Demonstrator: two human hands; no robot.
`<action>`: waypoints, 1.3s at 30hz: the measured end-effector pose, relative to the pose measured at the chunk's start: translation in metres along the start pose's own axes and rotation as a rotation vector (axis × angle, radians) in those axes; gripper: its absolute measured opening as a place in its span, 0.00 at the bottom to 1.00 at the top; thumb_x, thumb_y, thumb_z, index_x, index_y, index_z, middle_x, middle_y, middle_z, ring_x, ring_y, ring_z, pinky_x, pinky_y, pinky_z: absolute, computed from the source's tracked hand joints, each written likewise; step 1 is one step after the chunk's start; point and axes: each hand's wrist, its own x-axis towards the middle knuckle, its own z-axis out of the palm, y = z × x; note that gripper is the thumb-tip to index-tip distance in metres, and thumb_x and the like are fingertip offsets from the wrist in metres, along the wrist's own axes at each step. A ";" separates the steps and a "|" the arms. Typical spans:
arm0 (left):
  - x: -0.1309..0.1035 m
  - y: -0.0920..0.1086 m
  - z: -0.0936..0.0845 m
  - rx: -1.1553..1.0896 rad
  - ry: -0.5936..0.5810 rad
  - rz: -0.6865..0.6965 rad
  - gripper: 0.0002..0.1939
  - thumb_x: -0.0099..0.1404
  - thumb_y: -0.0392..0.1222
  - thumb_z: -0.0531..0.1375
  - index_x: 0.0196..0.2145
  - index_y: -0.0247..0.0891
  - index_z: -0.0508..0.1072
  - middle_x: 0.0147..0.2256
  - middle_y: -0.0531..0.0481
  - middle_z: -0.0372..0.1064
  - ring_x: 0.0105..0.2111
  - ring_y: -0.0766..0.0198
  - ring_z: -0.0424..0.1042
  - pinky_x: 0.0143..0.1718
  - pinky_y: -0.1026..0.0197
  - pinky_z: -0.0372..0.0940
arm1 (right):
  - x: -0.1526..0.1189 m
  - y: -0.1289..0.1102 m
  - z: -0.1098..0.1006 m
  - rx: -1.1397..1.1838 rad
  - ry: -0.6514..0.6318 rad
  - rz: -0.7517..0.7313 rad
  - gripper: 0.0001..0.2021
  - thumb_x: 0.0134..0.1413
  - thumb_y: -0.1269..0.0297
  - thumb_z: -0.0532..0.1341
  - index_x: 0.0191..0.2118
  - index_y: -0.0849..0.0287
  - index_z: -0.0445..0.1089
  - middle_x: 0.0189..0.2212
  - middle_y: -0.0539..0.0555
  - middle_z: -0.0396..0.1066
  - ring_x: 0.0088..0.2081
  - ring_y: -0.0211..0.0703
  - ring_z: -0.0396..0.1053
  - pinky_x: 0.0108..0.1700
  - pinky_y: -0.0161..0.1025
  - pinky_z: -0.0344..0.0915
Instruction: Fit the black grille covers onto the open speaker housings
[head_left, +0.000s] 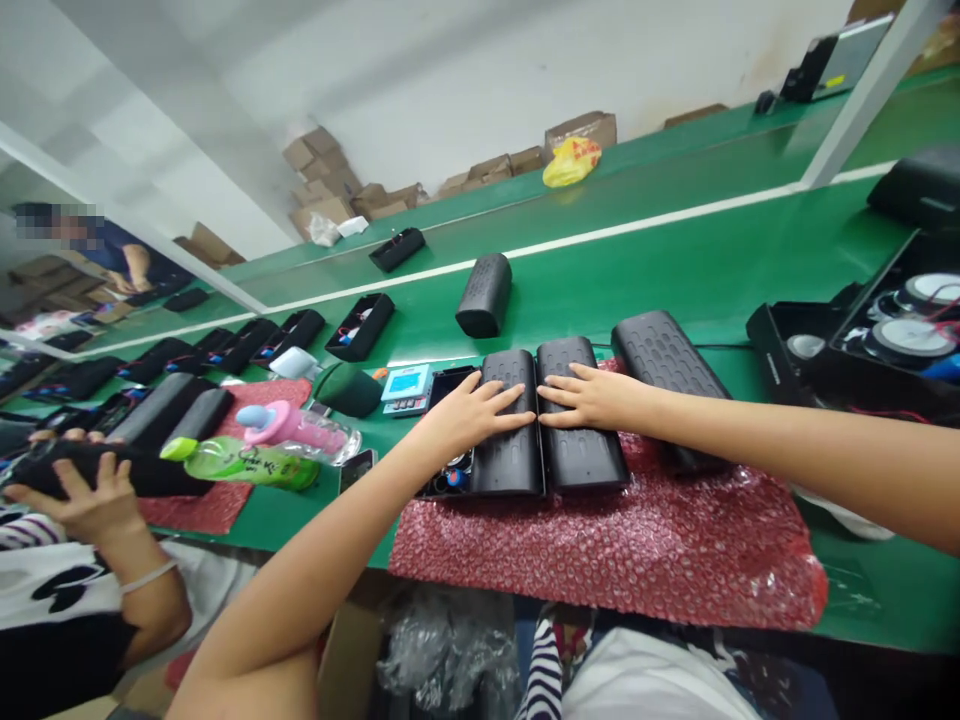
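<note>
My left hand lies with fingers spread on a black speaker shell with a dimpled top. On a matching black shell right beside it, my right hand rests flat, its fingers stretched out. The two shells lie side by side on a sheet of red bubble wrap. Partly hidden under my left wrist is an open black housing with a blue part and wires inside. A third dimpled shell lies to the right, partly behind my right forearm.
A small device with a blue screen, a green bottle and a pink bottle stand to the left. A co-worker's hand is at far left. Open speaker housings sit at right; another shell stands ahead.
</note>
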 end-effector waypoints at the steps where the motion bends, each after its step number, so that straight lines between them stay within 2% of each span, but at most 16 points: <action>1: 0.000 0.001 -0.001 0.005 -0.009 -0.003 0.28 0.67 0.32 0.53 0.62 0.52 0.57 0.63 0.44 0.53 0.56 0.47 0.63 0.55 0.39 0.57 | 0.000 -0.002 0.000 0.012 -0.003 0.031 0.20 0.62 0.69 0.57 0.59 0.51 0.60 0.59 0.62 0.61 0.57 0.57 0.64 0.51 0.55 0.65; 4: 0.003 0.005 -0.003 0.023 -0.031 -0.013 0.29 0.67 0.31 0.52 0.63 0.51 0.55 0.64 0.43 0.52 0.56 0.46 0.63 0.54 0.40 0.58 | -0.002 -0.006 0.001 0.051 -0.022 0.115 0.21 0.62 0.69 0.56 0.60 0.50 0.59 0.59 0.60 0.60 0.57 0.56 0.63 0.52 0.54 0.64; 7: 0.004 0.015 -0.003 0.006 -0.022 -0.044 0.27 0.67 0.31 0.52 0.62 0.49 0.58 0.63 0.40 0.52 0.56 0.45 0.63 0.54 0.39 0.59 | -0.006 -0.009 -0.004 0.094 -0.040 0.210 0.22 0.61 0.70 0.56 0.60 0.49 0.59 0.60 0.59 0.60 0.58 0.56 0.62 0.55 0.56 0.62; 12: 0.003 0.029 0.004 -0.018 0.013 -0.091 0.27 0.67 0.29 0.51 0.62 0.44 0.59 0.63 0.39 0.54 0.57 0.45 0.62 0.55 0.41 0.59 | -0.035 0.000 -0.028 0.152 -0.052 0.541 0.28 0.54 0.74 0.58 0.62 0.61 0.57 0.60 0.71 0.56 0.60 0.67 0.56 0.55 0.66 0.57; 14: 0.003 0.029 0.006 -0.020 0.009 -0.109 0.28 0.66 0.29 0.50 0.62 0.45 0.58 0.64 0.40 0.52 0.58 0.45 0.61 0.55 0.40 0.59 | -0.055 0.007 -0.036 0.259 -0.039 0.768 0.32 0.50 0.68 0.62 0.62 0.65 0.56 0.59 0.73 0.56 0.60 0.70 0.55 0.56 0.65 0.57; 17: 0.006 0.026 0.008 -0.025 -0.004 -0.109 0.29 0.67 0.29 0.49 0.63 0.46 0.57 0.65 0.40 0.49 0.59 0.44 0.60 0.55 0.39 0.59 | -0.084 0.016 -0.037 0.474 -0.037 1.104 0.35 0.49 0.54 0.63 0.60 0.67 0.57 0.54 0.72 0.62 0.56 0.70 0.60 0.53 0.62 0.61; 20: 0.008 0.021 0.007 -0.048 -0.007 -0.079 0.27 0.67 0.29 0.49 0.62 0.47 0.58 0.64 0.41 0.51 0.58 0.47 0.61 0.56 0.42 0.58 | -0.102 0.016 -0.026 0.631 -0.070 1.265 0.38 0.50 0.46 0.61 0.61 0.68 0.56 0.49 0.72 0.66 0.48 0.67 0.68 0.47 0.60 0.67; 24: 0.003 0.016 0.006 -0.090 -0.025 -0.095 0.30 0.65 0.26 0.49 0.62 0.44 0.57 0.63 0.39 0.52 0.60 0.47 0.58 0.56 0.42 0.59 | -0.108 0.008 -0.015 0.833 -0.029 1.401 0.45 0.49 0.44 0.61 0.65 0.67 0.45 0.54 0.72 0.63 0.49 0.64 0.69 0.48 0.57 0.69; 27: -0.005 0.020 0.000 -0.283 -0.050 -0.221 0.32 0.63 0.24 0.48 0.62 0.46 0.58 0.64 0.40 0.50 0.62 0.47 0.55 0.56 0.41 0.59 | -0.109 0.006 -0.012 0.972 0.036 1.501 0.49 0.45 0.43 0.63 0.65 0.68 0.44 0.53 0.72 0.64 0.47 0.64 0.70 0.45 0.56 0.71; 28: -0.008 0.026 -0.002 -0.375 -0.026 -0.304 0.30 0.65 0.27 0.48 0.62 0.46 0.58 0.64 0.39 0.50 0.62 0.47 0.55 0.57 0.40 0.58 | -0.110 0.005 -0.011 1.027 0.064 1.511 0.49 0.45 0.43 0.64 0.65 0.67 0.44 0.53 0.71 0.65 0.46 0.63 0.71 0.44 0.55 0.72; 30: -0.012 0.045 -0.006 -0.519 0.067 -0.478 0.24 0.69 0.38 0.49 0.62 0.43 0.59 0.65 0.36 0.48 0.63 0.44 0.52 0.58 0.38 0.56 | -0.113 0.006 -0.009 1.137 0.127 1.492 0.48 0.45 0.45 0.64 0.65 0.64 0.44 0.55 0.68 0.64 0.47 0.59 0.71 0.45 0.51 0.72; 32: -0.015 0.070 -0.006 -0.583 0.137 -0.583 0.30 0.65 0.50 0.56 0.62 0.42 0.58 0.66 0.33 0.40 0.63 0.36 0.47 0.57 0.34 0.55 | -0.117 0.006 -0.007 1.220 0.185 1.455 0.48 0.44 0.47 0.65 0.66 0.60 0.44 0.57 0.64 0.62 0.50 0.56 0.69 0.48 0.49 0.71; 33: -0.017 0.082 -0.003 -0.600 0.132 -0.587 0.34 0.61 0.52 0.60 0.63 0.43 0.57 0.67 0.32 0.36 0.64 0.32 0.44 0.56 0.32 0.55 | -0.119 0.006 -0.005 1.246 0.207 1.446 0.47 0.44 0.47 0.66 0.66 0.58 0.44 0.59 0.63 0.61 0.52 0.56 0.68 0.48 0.50 0.71; 34: -0.019 0.092 0.000 -0.602 0.138 -0.577 0.36 0.59 0.52 0.62 0.62 0.43 0.57 0.67 0.33 0.34 0.64 0.29 0.40 0.56 0.30 0.54 | -0.120 0.005 -0.004 1.262 0.222 1.448 0.48 0.43 0.48 0.66 0.67 0.57 0.44 0.59 0.63 0.59 0.52 0.57 0.67 0.49 0.51 0.71; 36: -0.022 0.105 0.009 -0.584 0.159 -0.553 0.32 0.60 0.47 0.63 0.61 0.46 0.60 0.67 0.36 0.34 0.64 0.28 0.36 0.56 0.28 0.53 | -0.121 0.005 -0.001 1.266 0.240 1.470 0.50 0.41 0.47 0.68 0.67 0.57 0.44 0.60 0.64 0.58 0.53 0.60 0.66 0.50 0.54 0.69; 39: -0.025 0.106 0.019 -0.557 0.174 -0.530 0.28 0.61 0.40 0.62 0.59 0.48 0.62 0.67 0.38 0.37 0.64 0.28 0.37 0.56 0.28 0.52 | -0.121 0.005 0.001 1.243 0.255 1.506 0.52 0.39 0.47 0.69 0.67 0.59 0.45 0.61 0.66 0.57 0.53 0.63 0.65 0.54 0.59 0.64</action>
